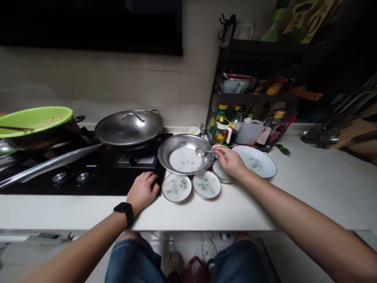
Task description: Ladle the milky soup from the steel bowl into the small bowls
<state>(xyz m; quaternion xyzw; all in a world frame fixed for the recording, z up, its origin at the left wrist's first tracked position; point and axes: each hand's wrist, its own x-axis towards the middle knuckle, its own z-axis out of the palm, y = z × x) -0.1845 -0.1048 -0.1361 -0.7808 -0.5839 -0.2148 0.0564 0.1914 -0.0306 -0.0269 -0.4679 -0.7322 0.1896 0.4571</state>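
Observation:
My right hand grips the handle of a metal spoon. The spoon's bowl is above the right part of a wide metal basin, which holds milky white soup with small dark bits. Two small bowls of similar soup with green bits stand in front of the basin. A third small bowl is partly hidden under my right hand. To its right is a patterned plate with soup. My left hand rests with loosely bent fingers at the cooktop's edge, holding nothing.
A lidded wok with a long handle sits on the black cooktop. Farther left, a green colander-like bowl rests on another pan. Behind the plate, a rack holds bottles and jars. A green leaf lies on the white counter.

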